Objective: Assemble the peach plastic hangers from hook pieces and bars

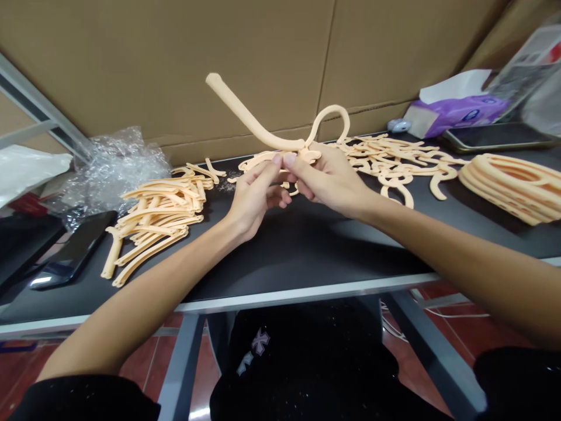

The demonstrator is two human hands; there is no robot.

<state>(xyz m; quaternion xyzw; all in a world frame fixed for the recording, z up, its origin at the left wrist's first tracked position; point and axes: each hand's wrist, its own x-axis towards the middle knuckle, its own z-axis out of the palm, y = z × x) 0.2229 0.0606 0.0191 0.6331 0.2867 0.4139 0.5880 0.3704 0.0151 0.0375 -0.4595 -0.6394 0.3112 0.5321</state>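
Note:
My right hand pinches a cream-coloured piece between thumb and fingers, above the black table. One long curved arm of the piece rises to the upper left, and a hooked loop stands up at its right end. Close beside it, my left hand has its thumb and forefinger together at the lower edge of the piece; what lies between them is too small to tell. Behind both hands, more cream parts are partly hidden.
Straight cream strips are heaped at left, beside crumpled clear plastic and a dark phone. Hooked pieces lie right of centre. Stacked oval frames, a purple tissue pack and another phone are at right.

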